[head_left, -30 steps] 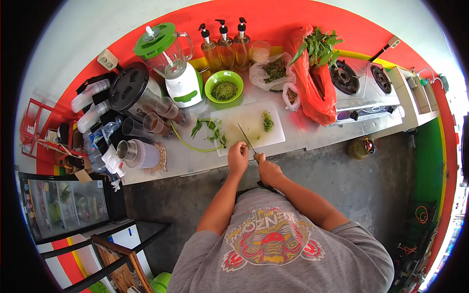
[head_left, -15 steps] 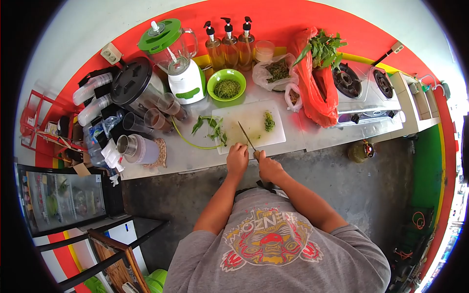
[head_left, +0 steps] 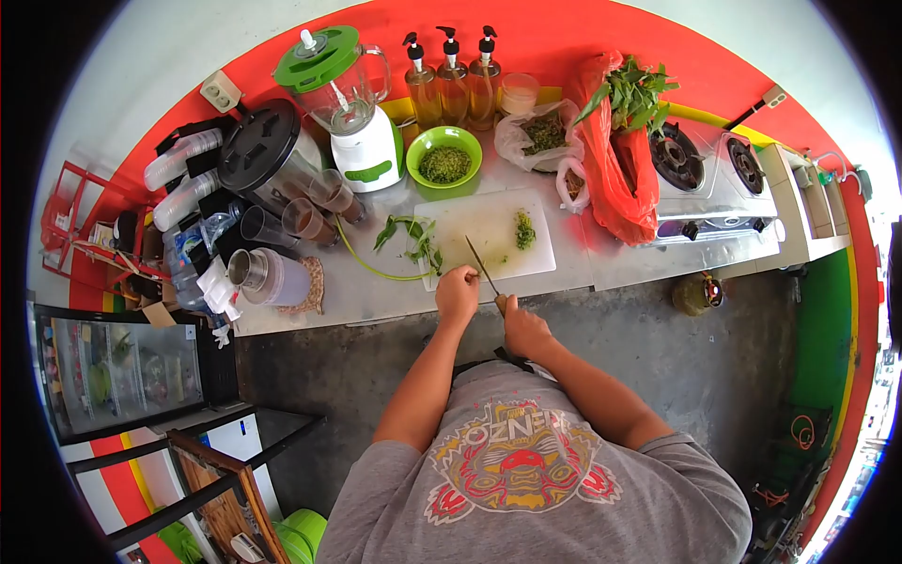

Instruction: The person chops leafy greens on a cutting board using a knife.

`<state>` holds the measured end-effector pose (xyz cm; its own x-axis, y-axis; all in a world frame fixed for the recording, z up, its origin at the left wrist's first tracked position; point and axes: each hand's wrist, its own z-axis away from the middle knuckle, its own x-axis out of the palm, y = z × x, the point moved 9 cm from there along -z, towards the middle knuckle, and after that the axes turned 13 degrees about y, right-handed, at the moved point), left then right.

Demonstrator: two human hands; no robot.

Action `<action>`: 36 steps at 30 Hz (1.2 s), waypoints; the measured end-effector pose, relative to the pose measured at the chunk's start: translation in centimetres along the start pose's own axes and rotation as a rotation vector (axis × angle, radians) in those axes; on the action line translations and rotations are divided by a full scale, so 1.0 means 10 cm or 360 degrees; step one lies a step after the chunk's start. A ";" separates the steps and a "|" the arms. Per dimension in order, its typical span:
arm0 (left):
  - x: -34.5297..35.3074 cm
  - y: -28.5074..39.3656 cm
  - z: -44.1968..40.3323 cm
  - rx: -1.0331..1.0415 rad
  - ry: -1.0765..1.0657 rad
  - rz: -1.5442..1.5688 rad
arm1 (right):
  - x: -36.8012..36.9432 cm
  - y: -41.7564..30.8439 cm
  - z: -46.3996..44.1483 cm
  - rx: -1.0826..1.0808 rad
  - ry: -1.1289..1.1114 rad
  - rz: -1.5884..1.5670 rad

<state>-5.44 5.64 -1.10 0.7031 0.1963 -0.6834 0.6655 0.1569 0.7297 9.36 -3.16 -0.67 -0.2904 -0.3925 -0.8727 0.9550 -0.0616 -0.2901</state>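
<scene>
In my right hand [head_left: 526,331] is a knife [head_left: 483,263] with a wooden handle, its blade slanting up and left over the white cutting board [head_left: 474,209]. My left hand [head_left: 458,293] is closed beside the blade, at the board's front edge. Whatever lies in its fingers is hidden. A small heap of chopped greens [head_left: 524,230] is on the right half of the board. Across the board's left edge lies a leafy sprig [head_left: 414,235], and a long green stem [head_left: 368,267] curves over the counter towards it.
Behind the board stand a green bowl of chopped greens [head_left: 444,165], a blender [head_left: 364,150] and several pump bottles [head_left: 453,92]. Bags, including a red one [head_left: 628,193], sit near the gas stove [head_left: 700,188]. Cups [head_left: 303,219] and a jug [head_left: 272,277] are at left.
The view has shifted slightly, so the counter things appear a little lower and further right. My left hand is slightly farther forward against the board. The knife stays in my right hand.
</scene>
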 end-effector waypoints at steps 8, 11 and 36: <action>0.11 -0.04 -0.14 -0.0087 -0.0236 -0.0064 | -0.14 0.00 -0.05 -0.0031 0.0000 -0.0001; 0.11 -0.04 -0.12 -0.0140 -0.0299 -0.0066 | -0.06 -0.02 0.01 -0.0039 -0.0035 0.0036; 0.15 0.04 -0.08 0.0216 0.0002 -0.0029 | -0.24 0.89 -0.19 0.0267 0.0535 -0.0445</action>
<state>-4.33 6.73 -1.80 0.6904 0.1957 -0.6964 0.7060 0.0280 0.7077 18.40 -1.09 -1.91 -0.5148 -0.0223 -0.8570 0.8259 -0.2809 -0.4888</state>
